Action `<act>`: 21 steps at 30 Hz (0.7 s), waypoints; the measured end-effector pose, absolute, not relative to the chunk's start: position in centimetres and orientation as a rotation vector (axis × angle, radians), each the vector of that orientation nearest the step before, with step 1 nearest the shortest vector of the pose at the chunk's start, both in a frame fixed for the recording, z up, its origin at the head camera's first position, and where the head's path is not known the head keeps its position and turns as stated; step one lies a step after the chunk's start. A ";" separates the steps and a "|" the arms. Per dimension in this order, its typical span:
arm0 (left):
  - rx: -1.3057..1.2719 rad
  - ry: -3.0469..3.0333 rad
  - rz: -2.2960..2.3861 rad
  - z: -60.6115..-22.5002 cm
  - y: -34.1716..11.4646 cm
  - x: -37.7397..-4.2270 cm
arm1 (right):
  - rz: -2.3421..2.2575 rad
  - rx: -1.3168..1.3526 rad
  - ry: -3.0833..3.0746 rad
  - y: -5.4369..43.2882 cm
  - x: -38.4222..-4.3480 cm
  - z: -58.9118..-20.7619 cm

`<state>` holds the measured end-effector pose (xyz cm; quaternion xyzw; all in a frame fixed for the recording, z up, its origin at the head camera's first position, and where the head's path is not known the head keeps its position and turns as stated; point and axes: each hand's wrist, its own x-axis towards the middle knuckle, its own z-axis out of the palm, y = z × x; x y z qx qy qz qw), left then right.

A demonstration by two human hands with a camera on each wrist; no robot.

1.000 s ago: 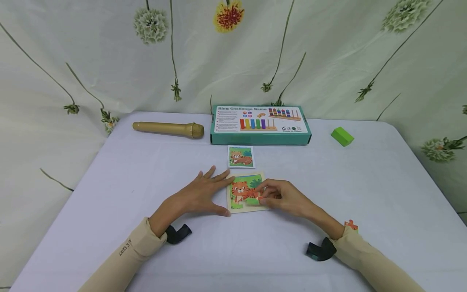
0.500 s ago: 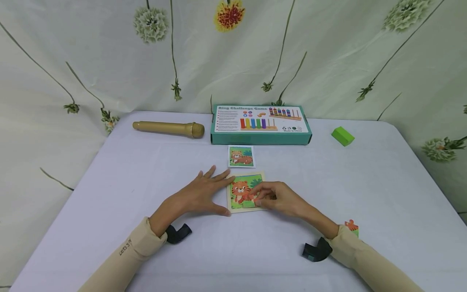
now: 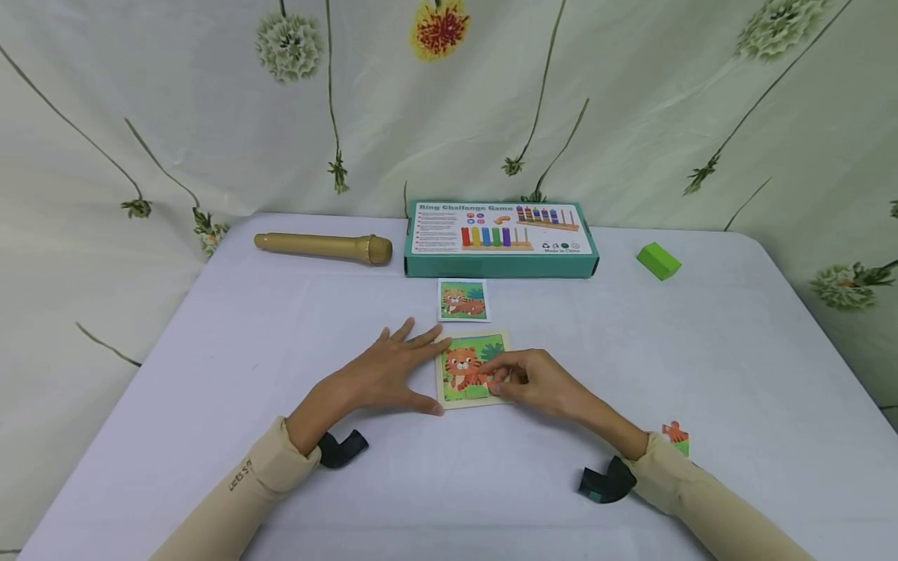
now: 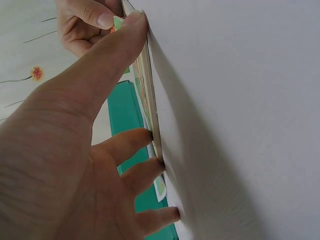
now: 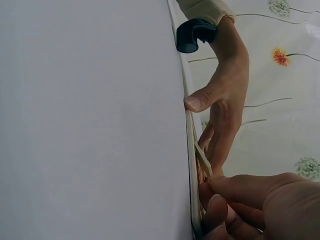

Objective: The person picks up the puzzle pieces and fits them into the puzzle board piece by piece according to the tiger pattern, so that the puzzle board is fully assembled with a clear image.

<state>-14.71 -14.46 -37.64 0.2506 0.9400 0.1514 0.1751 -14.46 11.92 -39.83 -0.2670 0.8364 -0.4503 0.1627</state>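
A square tiger jigsaw puzzle board (image 3: 474, 338) with a pale wooden rim lies in front of me. My left hand (image 3: 393, 370) has its fingers spread, and its thumb and fingertips touch the board's left side. Between thumb and fingers my right hand (image 3: 536, 379) pinches a puzzle piece (image 3: 476, 392) with a green lower edge, over the board's lower part. From the right wrist, that puzzle piece (image 5: 203, 159) looks tilted, one edge raised off the board. My right fingers hide the board's right part. Behind the board lies a tiger picture card (image 3: 464, 301).
Beside my right sleeve lies a loose orange and green puzzle piece (image 3: 677, 437), partly covered. At the back are a gold microphone (image 3: 323, 248), a teal Ring Challenge Game box (image 3: 501, 266) and a green block (image 3: 659, 261). A flowered cloth hangs behind the table.
My right hand has shifted slightly left with the puzzle piece, which now covers more of the board's lower gap. More of the loose piece shows beside the sleeve. My left hand stays put.
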 end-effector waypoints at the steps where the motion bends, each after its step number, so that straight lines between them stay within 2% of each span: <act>1: 0.708 2.663 0.430 -37.6 -14.5 -14.7 | -1.276 -0.762 2.394 11.9 -14.4 -39.8; 21: 0.712 2.655 0.429 -37.7 -14.5 -14.8 | -1.213 -0.811 2.479 11.6 -14.2 -39.6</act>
